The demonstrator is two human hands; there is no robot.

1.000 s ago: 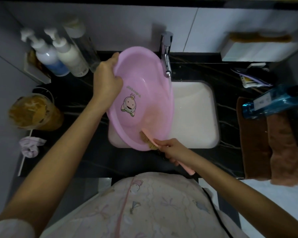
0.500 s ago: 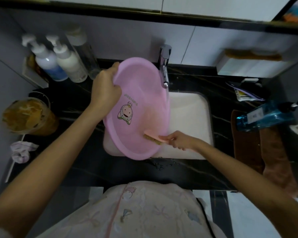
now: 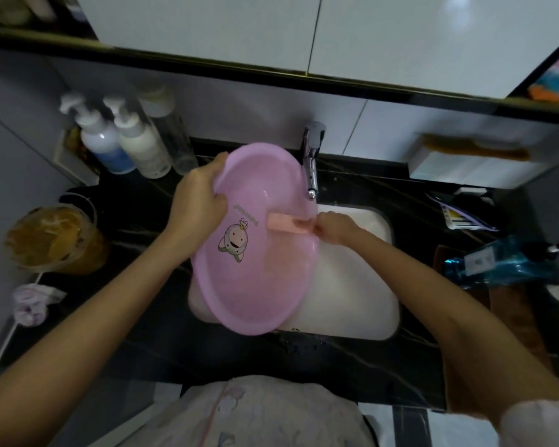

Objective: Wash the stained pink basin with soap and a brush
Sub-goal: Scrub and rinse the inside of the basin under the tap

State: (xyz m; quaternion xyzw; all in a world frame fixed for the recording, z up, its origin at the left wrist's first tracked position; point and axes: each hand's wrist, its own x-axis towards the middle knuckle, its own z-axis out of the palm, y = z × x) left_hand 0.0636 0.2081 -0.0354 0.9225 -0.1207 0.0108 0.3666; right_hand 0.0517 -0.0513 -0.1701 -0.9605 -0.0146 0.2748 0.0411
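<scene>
Over the white sink (image 3: 352, 285), left hand (image 3: 196, 201) grips the tilted pink basin (image 3: 259, 253); right hand (image 3: 334, 227) clasps the brush (image 3: 286, 223) against its inside. Scrubbing underway; rinsing likely remains.

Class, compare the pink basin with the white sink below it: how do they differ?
The pink basin is oval; the white sink is squarish. The basin is tilted, held at its rim by the left hand; the sink lies level, set into the counter. The basin bears a cartoon; the sink is plain. Both are hollow vessels.
</scene>
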